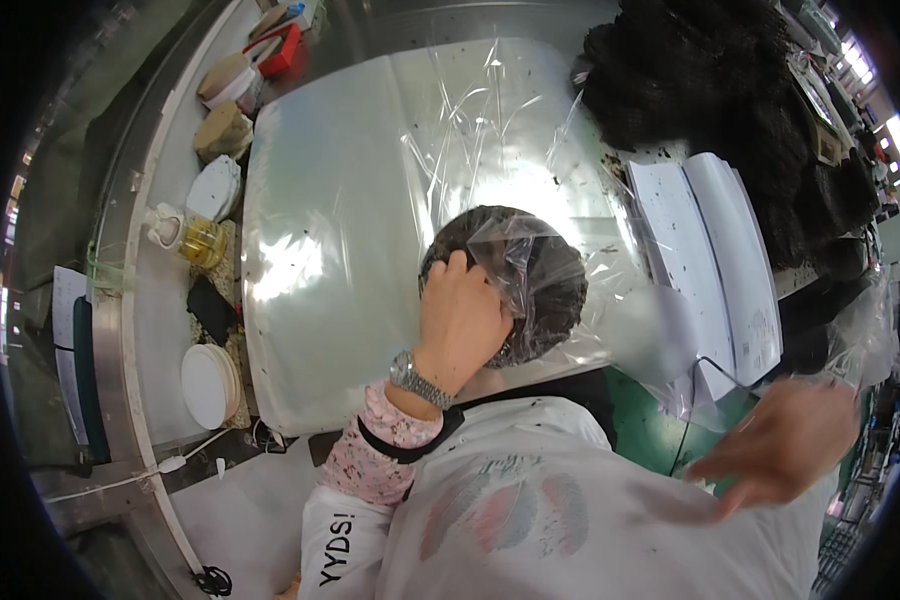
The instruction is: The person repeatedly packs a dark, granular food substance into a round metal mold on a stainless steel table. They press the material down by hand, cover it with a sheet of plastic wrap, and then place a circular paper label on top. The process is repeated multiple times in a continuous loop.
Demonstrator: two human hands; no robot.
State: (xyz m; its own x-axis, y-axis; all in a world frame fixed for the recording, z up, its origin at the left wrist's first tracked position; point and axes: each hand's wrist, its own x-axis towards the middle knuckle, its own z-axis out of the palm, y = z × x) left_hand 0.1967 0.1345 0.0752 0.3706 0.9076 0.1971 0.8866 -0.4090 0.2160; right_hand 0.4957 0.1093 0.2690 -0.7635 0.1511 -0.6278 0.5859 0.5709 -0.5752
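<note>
A round black crinkled disc [560, 285], which looks like dried seaweed, lies near the front of the pale, shiny work surface [340, 200]. Clear plastic film [515, 250] covers part of its top. My left hand [462, 320] comes from below and presses on the disc's left half, its fingers curled; the fingertips are partly hidden among disc and film. To the lower right, in front of my body, my right hand [790, 440] is smeared by motion, and its grip is not clear. Between disc and right hand is a blurred pale round shape [655, 330] with a thin dark wire [720, 370].
A large heap of similar black pieces [690, 70] fills the far right. White paper sheets [705, 260] lie right of the disc. Along the left ledge stand a white round tub [208, 387], a yellowish bottle [202, 241], a white lid [215, 188] and a red box [282, 52].
</note>
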